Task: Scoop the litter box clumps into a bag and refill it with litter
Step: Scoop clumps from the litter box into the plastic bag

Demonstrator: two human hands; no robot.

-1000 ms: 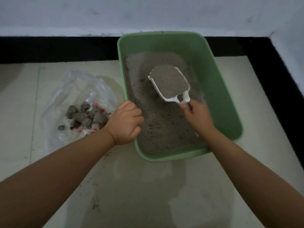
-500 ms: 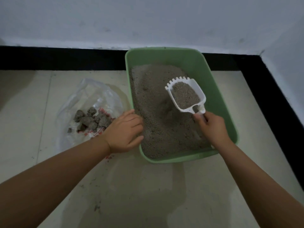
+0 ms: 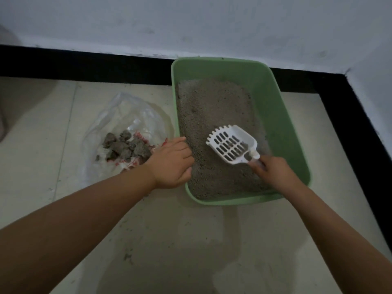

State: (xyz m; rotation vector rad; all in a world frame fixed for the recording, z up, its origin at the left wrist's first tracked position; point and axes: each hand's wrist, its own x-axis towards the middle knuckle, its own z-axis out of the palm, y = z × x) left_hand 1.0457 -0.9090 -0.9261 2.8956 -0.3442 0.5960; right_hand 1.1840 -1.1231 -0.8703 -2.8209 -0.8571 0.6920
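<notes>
Litter (image 3: 214, 115), grey and grainy, fills the green litter box (image 3: 275, 107) on the floor by the wall. The right hand (image 3: 273, 172) grips the white slotted scoop (image 3: 232, 146), nearly sifted bare, above it. The left hand (image 3: 171, 164), fingers curled, holds the box's near-left rim. Grey clumps (image 3: 125, 147) lie in the clear plastic bag (image 3: 127, 115) beside it.

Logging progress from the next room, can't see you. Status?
Right hand grips white scoop, nearly sifted empty, over litter. Left hand holds green box rim. Clumps in clear bag. Nothing blocking.
</notes>
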